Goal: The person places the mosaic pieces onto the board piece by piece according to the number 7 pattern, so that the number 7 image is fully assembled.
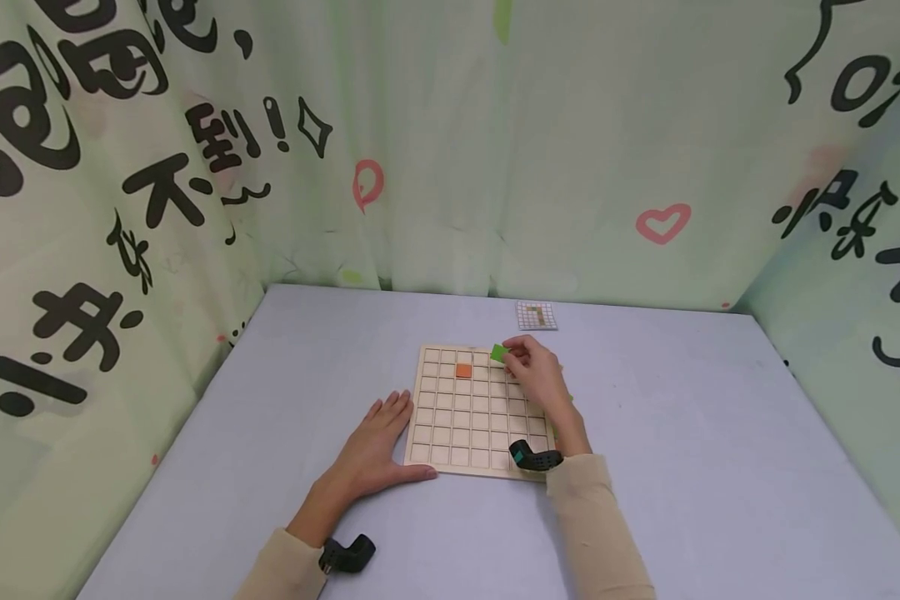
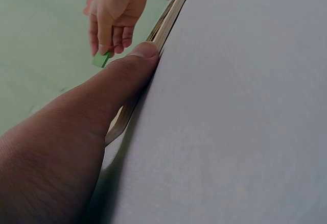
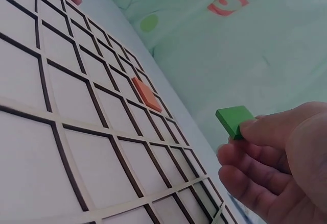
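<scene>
A light wooden grid board [image 1: 461, 415] lies flat on the table. One orange square tile [image 1: 463, 371] sits in a cell of its second row from the far edge, and it also shows in the right wrist view [image 3: 147, 95]. Over the far right part of the board, my right hand [image 1: 537, 377] pinches a small green square tile [image 3: 233, 119] between thumb and fingers; the tile is held tilted above the cells. My left hand [image 1: 375, 446] rests at the board's near left corner, fingers straight along the left side and thumb [image 2: 145, 50] against the near edge.
A small printed grid card [image 1: 536, 316] with a coloured pattern lies beyond the board. Small green bits peek out past the board's right edge, mostly hidden by the right arm. Patterned curtains [image 1: 450, 150] enclose the white table [image 1: 690, 467] at the back and sides.
</scene>
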